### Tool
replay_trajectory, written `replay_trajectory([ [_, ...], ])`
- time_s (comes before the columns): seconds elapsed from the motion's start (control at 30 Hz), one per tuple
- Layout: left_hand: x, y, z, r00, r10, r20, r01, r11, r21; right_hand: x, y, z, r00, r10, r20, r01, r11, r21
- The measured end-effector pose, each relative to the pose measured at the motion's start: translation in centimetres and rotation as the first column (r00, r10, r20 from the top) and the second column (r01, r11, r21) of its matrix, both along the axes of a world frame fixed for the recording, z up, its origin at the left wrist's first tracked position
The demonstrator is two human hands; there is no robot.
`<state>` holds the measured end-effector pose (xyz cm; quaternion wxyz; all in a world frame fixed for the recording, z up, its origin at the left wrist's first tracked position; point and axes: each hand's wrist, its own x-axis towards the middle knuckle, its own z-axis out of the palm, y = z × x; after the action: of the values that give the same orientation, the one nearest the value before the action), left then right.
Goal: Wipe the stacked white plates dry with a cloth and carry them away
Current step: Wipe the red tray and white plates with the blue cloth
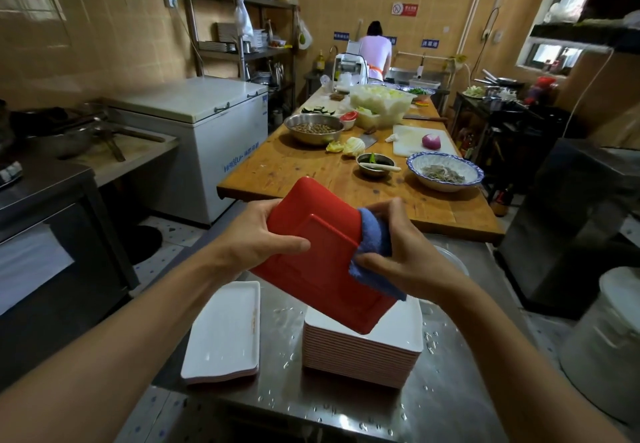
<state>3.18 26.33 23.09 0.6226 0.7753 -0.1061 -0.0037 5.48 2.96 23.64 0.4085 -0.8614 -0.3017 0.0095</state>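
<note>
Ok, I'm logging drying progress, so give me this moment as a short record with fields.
held plate: red-backed plate, tilted, underside toward the camera
left hand: left hand grips the plate's left edge
right hand: right hand presses the blue cloth onto the plate's right edge
tall stack: tall plate stack below the held plate
short stack: short plate stack to its left
surface: steel counter, water drops

Commercial kitchen: chest freezer [204, 120], steel shelving [242, 30], prep table [311, 165].

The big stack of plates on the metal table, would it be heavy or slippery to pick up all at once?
Probably heavy: the stack of plates has many layers. Maybe slippery too, since water drops lie on the metal table around it. It looks squarely stacked, so unlikely to tip.
</note>
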Motion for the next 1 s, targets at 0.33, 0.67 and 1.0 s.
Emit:
replay_trajectory([
  [0.33, -1.7, 1.2, -0.1, 0.995, 0.079, -0.068, -0.091, 0.977, -0.195, 0.3, 3.4, -1.2, 0.874, -0.102, 0.475, 0.144, 0.988, -0.052],
  [0.67, -1.9, 1.6, -2.3, 0.945, 0.198, -0.26, -0.289, 0.879, -0.38, 0.4, 1.5, -4.7, 0.946, -0.208, 0.247, 0.188, 0.977, 0.102],
  [1.0, -1.6, 0.1, -3.2, 0.773, 0.244, -0.585, -0.557, 0.702, -0.444, -2.5, 0.6, -8.2, 0.857, -0.152, 0.493, 0.179, 0.984, -0.007],
])
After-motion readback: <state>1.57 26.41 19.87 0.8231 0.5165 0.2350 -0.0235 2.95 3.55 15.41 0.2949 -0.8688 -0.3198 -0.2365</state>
